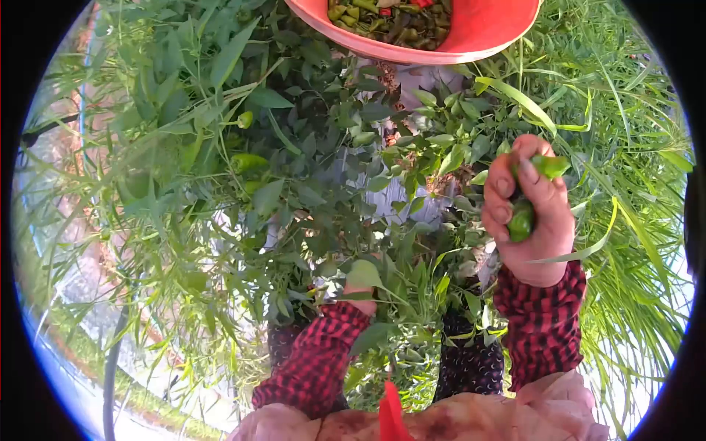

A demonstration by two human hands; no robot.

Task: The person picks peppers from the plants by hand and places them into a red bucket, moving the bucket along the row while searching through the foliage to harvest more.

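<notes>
My right hand [535, 213] is raised on the right with its fingers curled around green peppers [521, 220]; the tip of one pokes out by the thumb. Low among the plants, my left hand [362, 283] reaches into the foliage, its fingers hidden by leaves. Green peppers [248, 162] hang on the plant to the left of centre. A red bucket [412, 54] at the top holds many green peppers and a few red pieces.
Leafy pepper plants [309, 198] fill the middle, with long grass [625, 242] at the right. A grey hose or pipe [112, 367] runs up at the lower left. Pale sheeting [390, 198] shows between the leaves.
</notes>
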